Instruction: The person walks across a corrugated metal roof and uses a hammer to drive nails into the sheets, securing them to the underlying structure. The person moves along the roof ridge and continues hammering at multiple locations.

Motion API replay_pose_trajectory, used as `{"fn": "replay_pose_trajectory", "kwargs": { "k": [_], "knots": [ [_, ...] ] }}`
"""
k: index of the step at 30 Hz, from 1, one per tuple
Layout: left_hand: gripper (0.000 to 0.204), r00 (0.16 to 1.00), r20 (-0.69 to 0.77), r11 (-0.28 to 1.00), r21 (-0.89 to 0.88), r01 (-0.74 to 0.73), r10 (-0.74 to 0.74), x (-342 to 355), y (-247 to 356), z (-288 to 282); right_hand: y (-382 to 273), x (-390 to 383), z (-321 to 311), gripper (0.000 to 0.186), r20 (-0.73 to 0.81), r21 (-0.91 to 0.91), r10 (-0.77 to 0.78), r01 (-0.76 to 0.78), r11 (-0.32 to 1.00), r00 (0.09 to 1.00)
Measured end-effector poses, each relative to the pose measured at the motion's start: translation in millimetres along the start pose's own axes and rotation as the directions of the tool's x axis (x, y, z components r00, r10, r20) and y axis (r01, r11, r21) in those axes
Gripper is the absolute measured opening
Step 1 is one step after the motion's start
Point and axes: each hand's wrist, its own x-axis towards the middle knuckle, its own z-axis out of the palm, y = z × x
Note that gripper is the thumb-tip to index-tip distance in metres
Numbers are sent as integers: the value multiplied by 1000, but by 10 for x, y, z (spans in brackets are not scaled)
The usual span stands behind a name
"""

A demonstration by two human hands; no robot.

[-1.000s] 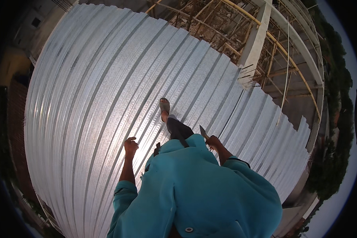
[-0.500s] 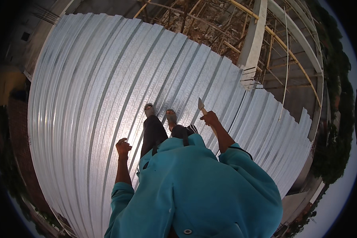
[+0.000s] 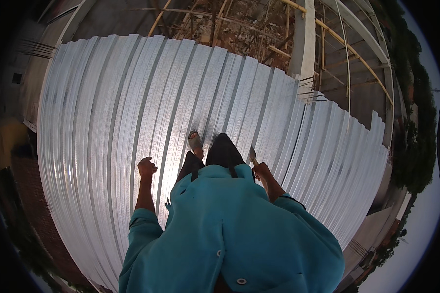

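My left hand [image 3: 146, 167] hangs over the sheeting beside my left leg, fingers loosely curled and a little apart, holding nothing. My right hand [image 3: 261, 170], to the right of my legs, is closed on the handle of a small pointed metal-bladed tool [image 3: 253, 155], with the blade pointing forward. Under me lie ribbed silver metal sheets [image 3: 98, 127], with a bright glare near my left leg. One sandalled foot [image 3: 195, 142] shows on them; the other is hidden behind my dark-trousered knee.
Beyond the sheets' jagged front edge is a drop onto rubble [image 3: 244, 29], with bamboo scaffolding [image 3: 352, 53]. A concrete beam [image 3: 306, 44] with protruding rebar meets the edge at front right; more rebar [image 3: 36, 49] juts at front left. Trees and a brick wall lie beyond the sides.
I have stepped along the sheeting, one knee now raised forward. The front edge appears lower and more level in view. My right hand has dropped back nearer my body with the tool.
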Motion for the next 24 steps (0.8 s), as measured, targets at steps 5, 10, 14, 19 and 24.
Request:
{"fn": "replay_pose_trajectory", "kwargs": {
  "k": [5,10,14,19,24],
  "knots": [
    [28,999,-17,985,170,-27,30,441,620,43,-382,-393,299,38,-6,-62,-81,81,995,997],
    [27,993,110,976,212,-58,35,725,955,577,-236,232,475,58,-96,-34,-177,174,984,980],
    [30,956,277,965,211,-154,92,836,1107,1176,-745,251,189,26,-6,290,-26,26,957,1000],
    [36,907,409,959,202,-198,101,771,1263,1586,-1027,217,-274,26,-71,509,32,9,860,997],
    [34,900,389,941,183,-284,196,733,1450,1411,-1057,166,-450,24,-144,553,-20,97,827,989]
  ]
}}
